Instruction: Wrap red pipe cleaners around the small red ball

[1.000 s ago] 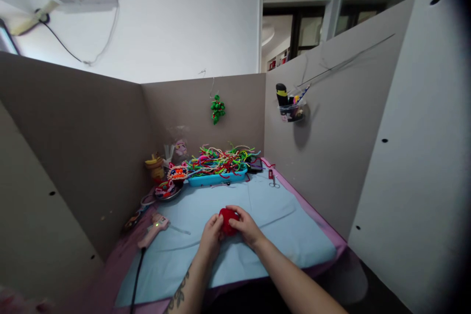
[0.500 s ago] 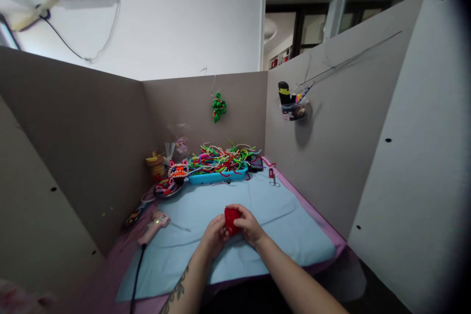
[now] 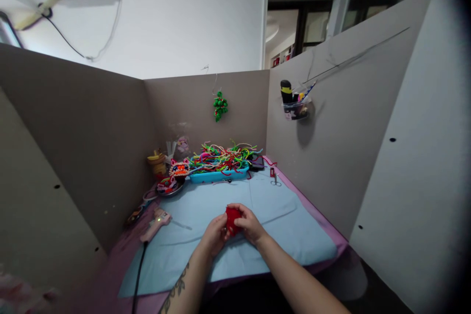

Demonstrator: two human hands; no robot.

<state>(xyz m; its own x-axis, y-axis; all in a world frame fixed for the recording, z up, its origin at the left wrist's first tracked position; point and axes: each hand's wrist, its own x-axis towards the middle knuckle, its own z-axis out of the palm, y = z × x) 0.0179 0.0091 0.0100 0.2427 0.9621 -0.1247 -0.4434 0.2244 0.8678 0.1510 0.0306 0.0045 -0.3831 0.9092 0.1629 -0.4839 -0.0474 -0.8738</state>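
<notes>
The cloth point(image 3: 198, 203) spreads out on the near side of the tray point(image 3: 219, 176), which is heaped with coloured strands point(image 3: 224, 159). The left hand point(image 3: 214, 234) and right hand point(image 3: 250, 226) meet over the cloth, well nearer the wearer than the tray. The glue gun point(image 3: 156, 225) lies nearer than the tray and left of it, a small light glowing. The red piece point(image 3: 232, 221) is between the hands, straight out on the tray's near side. It has a compact body, so some shaping seems done; the work on it looks under way, but what is left cannot be told, since fingers cover much of it. The right hand pinches it, thumb across its face and fingers over its top; the left fingertips close on its left edge. The scissors point(image 3: 275, 182) lie right of the tray, apart from both hands.
</notes>
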